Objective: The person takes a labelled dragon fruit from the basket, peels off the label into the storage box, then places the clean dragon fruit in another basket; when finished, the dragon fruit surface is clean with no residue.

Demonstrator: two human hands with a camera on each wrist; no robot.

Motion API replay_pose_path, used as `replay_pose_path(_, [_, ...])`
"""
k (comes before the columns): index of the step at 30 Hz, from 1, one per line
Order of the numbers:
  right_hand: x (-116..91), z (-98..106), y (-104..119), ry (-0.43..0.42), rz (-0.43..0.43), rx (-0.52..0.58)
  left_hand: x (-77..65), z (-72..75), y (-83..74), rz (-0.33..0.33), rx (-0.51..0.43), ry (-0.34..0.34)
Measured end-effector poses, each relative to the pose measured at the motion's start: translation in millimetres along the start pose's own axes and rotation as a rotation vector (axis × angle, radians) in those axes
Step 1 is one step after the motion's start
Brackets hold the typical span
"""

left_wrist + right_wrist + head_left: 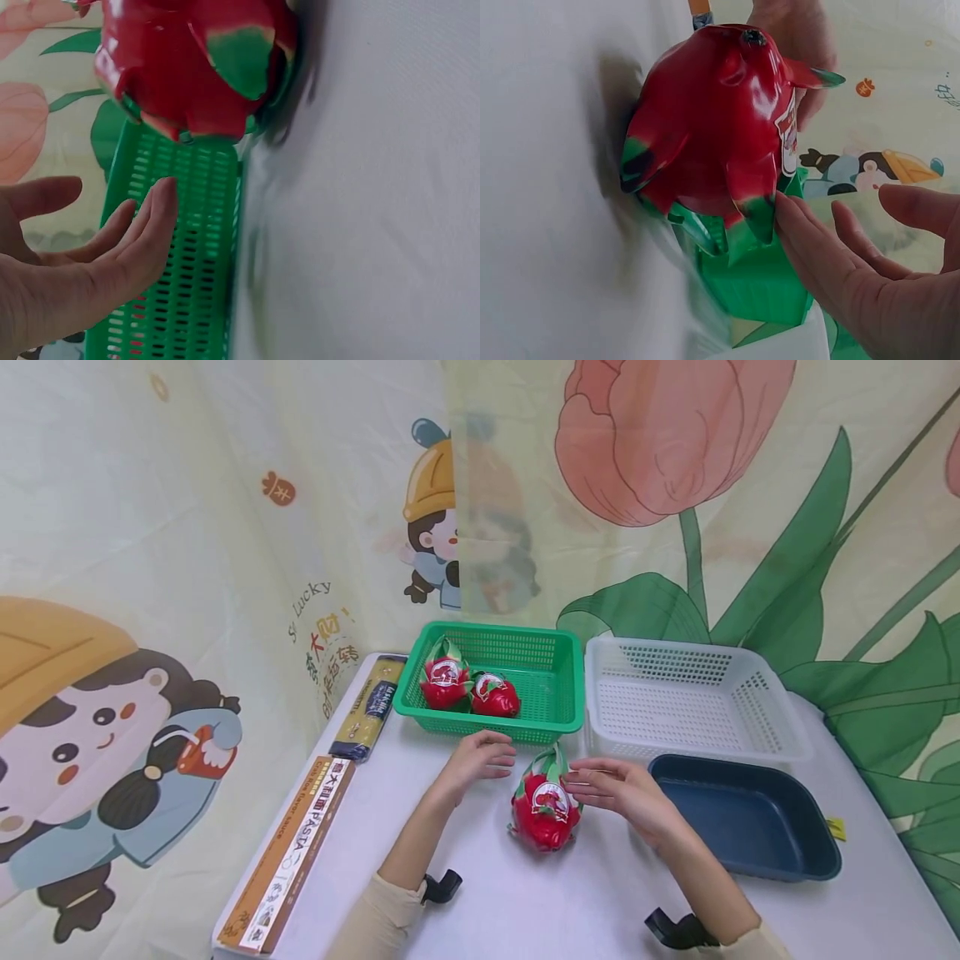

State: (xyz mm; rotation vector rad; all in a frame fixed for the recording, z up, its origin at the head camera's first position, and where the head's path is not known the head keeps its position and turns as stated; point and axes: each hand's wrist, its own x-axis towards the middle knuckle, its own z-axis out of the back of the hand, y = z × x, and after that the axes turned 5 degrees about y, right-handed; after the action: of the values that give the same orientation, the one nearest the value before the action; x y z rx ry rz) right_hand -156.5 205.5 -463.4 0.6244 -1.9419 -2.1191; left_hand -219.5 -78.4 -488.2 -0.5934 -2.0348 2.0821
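Note:
A red dragon fruit [546, 814] with green leaf tips and a white label lies on the white table between the two hands. To its left, my left hand [480, 760] hovers with loosely bent fingers, apart from the fruit and holding nothing. My right hand [611, 789] is at the fruit's right side, its fingers [810, 236] extended beside a leaf; whether they touch it I cannot tell. Two more dragon fruits, one upright [444, 681] and one lying over [497, 696], are in the left part of the green basket [487, 727] behind.
A white basket [697, 747] stands right of the green one, with a dark blue tub [750, 827] in front of it. Along the left edge lie a pasta box [288, 852] and a yellow noodle packet [367, 710]. Printed curtains [360, 460] hang behind the table.

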Motion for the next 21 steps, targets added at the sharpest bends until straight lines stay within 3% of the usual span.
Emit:
replay_pose_path(6, [2,4,1,0.013,-0.033,-0.011,11.5,-11.1,5.7,0.03,0.028,0.103])
replay_pose_path(21, [1,5,-1,0.079,-0.033,0.006,20.3,-12.4,18.6,0.104,-0.075,0.144])
